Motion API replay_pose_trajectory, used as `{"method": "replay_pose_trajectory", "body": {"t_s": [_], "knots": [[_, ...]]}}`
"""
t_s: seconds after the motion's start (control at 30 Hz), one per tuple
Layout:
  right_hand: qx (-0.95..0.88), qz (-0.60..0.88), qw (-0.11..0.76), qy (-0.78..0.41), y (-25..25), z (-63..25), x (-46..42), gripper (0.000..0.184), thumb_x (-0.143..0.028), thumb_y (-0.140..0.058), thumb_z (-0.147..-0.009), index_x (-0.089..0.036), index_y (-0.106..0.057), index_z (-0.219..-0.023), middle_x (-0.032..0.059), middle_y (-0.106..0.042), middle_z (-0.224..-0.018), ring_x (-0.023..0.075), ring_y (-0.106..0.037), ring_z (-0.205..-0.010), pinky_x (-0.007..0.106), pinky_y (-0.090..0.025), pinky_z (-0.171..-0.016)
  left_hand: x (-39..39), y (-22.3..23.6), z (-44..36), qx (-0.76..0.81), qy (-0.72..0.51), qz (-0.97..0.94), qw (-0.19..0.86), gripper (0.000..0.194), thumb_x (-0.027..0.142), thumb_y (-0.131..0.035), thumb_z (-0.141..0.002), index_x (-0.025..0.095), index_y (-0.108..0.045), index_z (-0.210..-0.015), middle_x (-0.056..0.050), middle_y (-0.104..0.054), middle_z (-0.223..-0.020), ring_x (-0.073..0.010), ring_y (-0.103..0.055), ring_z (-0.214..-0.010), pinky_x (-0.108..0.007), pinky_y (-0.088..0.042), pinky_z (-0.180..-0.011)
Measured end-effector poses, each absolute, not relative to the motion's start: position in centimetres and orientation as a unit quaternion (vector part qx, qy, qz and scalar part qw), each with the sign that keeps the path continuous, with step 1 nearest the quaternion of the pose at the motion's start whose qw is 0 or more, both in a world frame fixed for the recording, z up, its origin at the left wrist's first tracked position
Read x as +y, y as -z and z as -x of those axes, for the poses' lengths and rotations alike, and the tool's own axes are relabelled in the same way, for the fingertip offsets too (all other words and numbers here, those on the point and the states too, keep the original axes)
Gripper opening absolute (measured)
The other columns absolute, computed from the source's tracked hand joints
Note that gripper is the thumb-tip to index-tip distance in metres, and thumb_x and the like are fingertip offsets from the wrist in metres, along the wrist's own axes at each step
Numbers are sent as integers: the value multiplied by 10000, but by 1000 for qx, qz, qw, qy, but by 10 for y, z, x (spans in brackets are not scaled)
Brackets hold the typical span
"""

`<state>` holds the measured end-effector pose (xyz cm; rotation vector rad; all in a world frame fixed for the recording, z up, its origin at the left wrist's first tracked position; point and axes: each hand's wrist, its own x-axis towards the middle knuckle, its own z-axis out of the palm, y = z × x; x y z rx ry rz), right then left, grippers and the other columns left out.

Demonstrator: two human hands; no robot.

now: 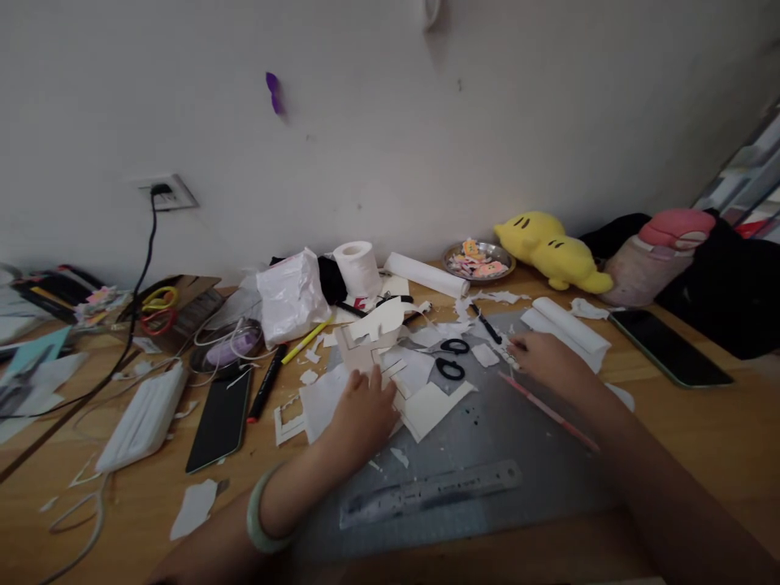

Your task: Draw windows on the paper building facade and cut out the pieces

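Note:
My left hand [366,410], with a pale green bangle [261,512] on its wrist, lies palm down with fingers spread over cut pieces of white cardstock [430,409]. Its fingertips touch a cut-out card shape [359,348]. On the right, my right hand [545,361] has its fingers drawn together near a small white bit [509,357] at the mat's far side; what they grip is too small to make out. A pink pen-like stick [548,413] lies just below that hand. Black-handled scissors [452,359] rest between both hands, their blades partly under paper.
A clear ruler [430,491] lies on the grey cutting mat [475,455]. Phones [670,348] flank the mat at right and left. Behind stand a toilet roll [357,268], a metal bowl [478,258], a yellow plush toy [552,248] and a pink-lidded bottle [658,252]. Paper scraps lie around.

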<state>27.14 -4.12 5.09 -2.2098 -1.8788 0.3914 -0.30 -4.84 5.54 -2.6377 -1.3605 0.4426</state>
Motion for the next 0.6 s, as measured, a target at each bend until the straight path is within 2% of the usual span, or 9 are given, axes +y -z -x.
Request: {"method": "replay_pose_trajectory", "body": {"t_s": [0.13,0.23,0.33,0.47,0.6], "knots": [[-642,744,109,-148,-49,-276,-36,200,-150,-433,-807,-157,-630,-772,108,-675,-838,187,-588,-764,231,-350,-609,-44,-59,4,-452,-161,877,6,377,289,-441,-866,95,-517,-1181,-177,-593,-1099,-284,-590,-962,-413,-433,-822],[-644,742,107,-153,-44,-278,-33,206,-93,-449,-773,-161,-641,-804,103,-680,-854,188,-591,-792,230,-358,-640,-43,-58,4,-459,-160,874,-1,400,288,-464,-854,88,-500,-1199,-177,-585,-1112,-289,-585,-970,-415,-431,-834],[-640,746,110,-150,-40,-280,-33,215,-110,-456,-779,-155,-648,-865,114,-679,-908,194,-596,-800,238,-365,-645,-43,-57,5,-457,-155,876,-2,397,290,-473,-851,89,-505,-1192,-178,-588,-1109,-299,-582,-980,-420,-434,-835],[-622,763,119,-133,-41,-282,-33,237,-194,-429,-827,-156,-631,-945,115,-673,-932,201,-599,-805,249,-372,-630,-42,-52,4,-480,-143,865,-17,433,381,-439,-866,114,-484,-1204,-171,-597,-1085,-306,-613,-902,-424,-471,-752],[-615,772,123,-104,-42,-280,-33,247,-192,-400,-841,-136,-620,-936,131,-661,-901,217,-588,-800,278,-373,-649,-41,-46,2,-504,-134,852,-48,513,479,-403,-862,117,-452,-1222,-174,-594,-1068,-301,-628,-850,-396,-490,-678]]}}
